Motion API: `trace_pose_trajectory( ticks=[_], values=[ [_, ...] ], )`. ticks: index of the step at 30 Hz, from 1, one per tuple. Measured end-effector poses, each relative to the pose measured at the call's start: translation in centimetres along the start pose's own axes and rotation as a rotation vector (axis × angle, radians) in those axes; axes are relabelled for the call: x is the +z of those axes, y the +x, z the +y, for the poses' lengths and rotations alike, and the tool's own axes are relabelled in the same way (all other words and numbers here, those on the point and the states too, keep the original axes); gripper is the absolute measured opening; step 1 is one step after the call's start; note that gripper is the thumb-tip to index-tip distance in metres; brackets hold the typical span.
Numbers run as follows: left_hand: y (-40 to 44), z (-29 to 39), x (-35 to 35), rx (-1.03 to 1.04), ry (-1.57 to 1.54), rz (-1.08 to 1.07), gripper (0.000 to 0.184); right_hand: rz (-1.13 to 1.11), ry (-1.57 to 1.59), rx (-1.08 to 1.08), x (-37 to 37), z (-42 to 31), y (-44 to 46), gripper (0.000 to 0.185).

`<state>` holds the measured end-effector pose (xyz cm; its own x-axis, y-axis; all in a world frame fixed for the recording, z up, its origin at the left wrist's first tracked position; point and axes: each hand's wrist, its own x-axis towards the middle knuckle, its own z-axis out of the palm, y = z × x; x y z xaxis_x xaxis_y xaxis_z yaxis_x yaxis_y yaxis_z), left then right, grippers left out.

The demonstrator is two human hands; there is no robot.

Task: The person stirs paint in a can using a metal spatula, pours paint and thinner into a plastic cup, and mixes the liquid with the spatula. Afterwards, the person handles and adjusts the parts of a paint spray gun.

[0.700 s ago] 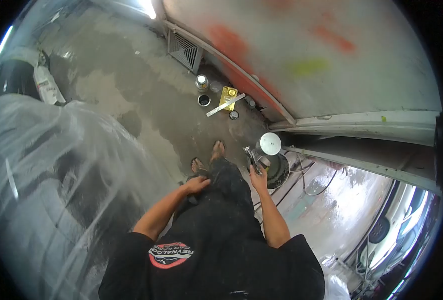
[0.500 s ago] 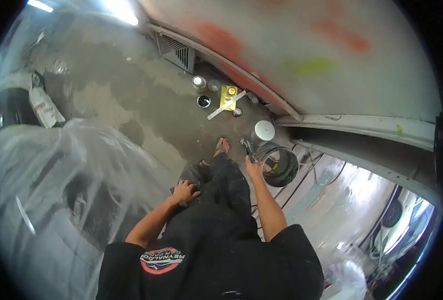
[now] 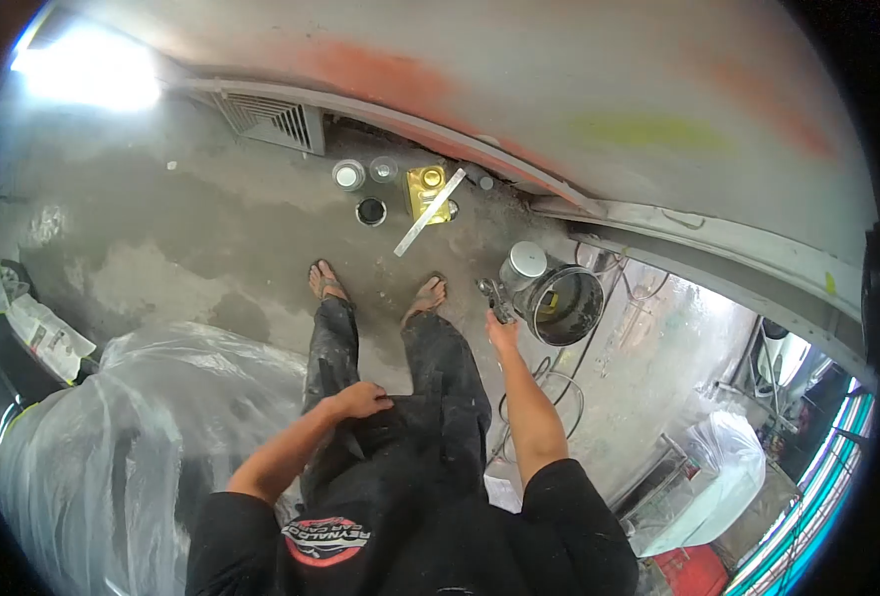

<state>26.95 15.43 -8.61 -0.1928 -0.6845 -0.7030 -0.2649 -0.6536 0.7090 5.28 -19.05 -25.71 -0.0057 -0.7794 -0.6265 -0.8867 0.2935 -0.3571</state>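
Observation:
My right hand [image 3: 502,331] is closed around the handle of a metal spray gun [image 3: 493,296], held low in front of me. Just right of the gun stands a dark bucket [image 3: 565,305] with something yellow inside. A can with a pale lid [image 3: 528,260] is beside the bucket. Over my left thigh, my left hand [image 3: 362,399] has its fingers closed on the dark cloth at the hem of my black shirt [image 3: 410,467].
By the wall are a yellow tin [image 3: 428,179] with a pale stick [image 3: 430,213] across it, an open cup of dark liquid [image 3: 370,212] and a lidded can [image 3: 348,176]. Plastic sheeting [image 3: 161,417] covers something on the left. A hose [image 3: 574,392] lies on the right.
My view has turned and both feet now show apart on the floor. My left hand has gone from resting on my thigh to holding cloth. The spray gun stays in my right hand.

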Motion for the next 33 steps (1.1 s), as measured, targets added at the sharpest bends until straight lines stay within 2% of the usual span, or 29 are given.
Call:
trace_pose_trajectory(
  ticks=[2, 3, 5, 7, 10, 12, 13, 14, 15, 16, 18, 21, 24, 27, 30, 31, 33],
  values=[
    [-0.5, -1.7, -3.1, 0.018, -0.113, -0.059, 0.042, 0.022, -0.053, 0.021, 1.9, 1.5, 1.7, 0.050],
    [-0.5, -2.8, -4.6, 0.006, -0.132, -0.005, 0.039, 0.003, -0.070, 0.010, 4.5, 4.5, 4.5, 0.050],
    [0.4, -5.7, -6.4, -0.026, -0.171, 0.109, 0.034, -0.057, -0.024, -0.043, 7.2, 5.7, 7.6, 0.050],
    [3.5, -9.6, -7.0, -0.101, -0.332, 0.390, 0.025, -0.088, 0.111, -0.086, 8.3, 2.8, 7.6, 0.049],
    [8.2, -12.5, -12.2, -0.054, -0.391, 0.737, 0.020, -0.010, 0.302, -0.116, 11.5, -0.3, 9.1, 0.046],
    [10.9, -13.7, -16.1, -0.074, -0.317, 0.859, 0.023, -0.030, 0.228, 0.016, 12.2, -1.0, 12.2, 0.046],
    [12.3, -15.5, -18.0, -0.119, -0.230, 0.827, 0.029, -0.049, 0.193, 0.076, 13.0, -1.5, 13.8, 0.046],
    [13.7, -17.6, -19.8, -0.162, -0.143, 0.787, 0.037, -0.035, 0.295, 0.011, 13.8, -2.0, 14.8, 0.046],
    [15.1, -19.3, -21.3, -0.238, -0.050, 0.827, 0.047, -0.014, 0.403, -0.045, 14.4, -2.2, 15.7, 0.047],
    [16.5, -20.8, -22.8, -0.309, 0.045, 0.857, 0.059, -0.032, 0.369, -0.013, 14.6, -2.3, 17.1, 0.046],
    [18.0, -21.5, -26.3, -0.417, 0.083, 0.835, 0.095, -0.067, 0.317, 0.018, 15.4, -1.6, 20.3, 0.045],
    [21.3, -25.6, -29.6, -0.115, 0.139, 0.970, 0.121, -0.091, 0.334, -0.014, 17.3, -1.1, 24.0, 0.045],
    [25.1, -29.0, -33.1, -0.058, 0.216, 0.914, 0.135, -0.071, 0.452, -0.067, 19.4, -1.5, 26.2, 0.048],
    [28.4, -31.0, -35.4, 0.037, 0.422, 1.019, 0.129, -0.050, 0.510, -0.092, 21.4, 0.0, 29.3, 0.052],
    [30.4, -32.1, -37.0, 0.246, 0.431, 0.987, 0.123, -0.039, 0.584, -0.113, 22.7, 0.7, 30.9, 0.059],
    [31.2, -32.6, -37.3, 0.292, 0.457, 0.987, 0.114, -0.054, 0.593, -0.120, 22.6, 0.5, 30.9, 0.061],
    [32.3, -33.3, -37.0, 0.267, 0.414, 1.019, 0.108, -0.110, 0.592, -0.103, 22.3, 0.3, 30.6, 0.066]
  ],
)
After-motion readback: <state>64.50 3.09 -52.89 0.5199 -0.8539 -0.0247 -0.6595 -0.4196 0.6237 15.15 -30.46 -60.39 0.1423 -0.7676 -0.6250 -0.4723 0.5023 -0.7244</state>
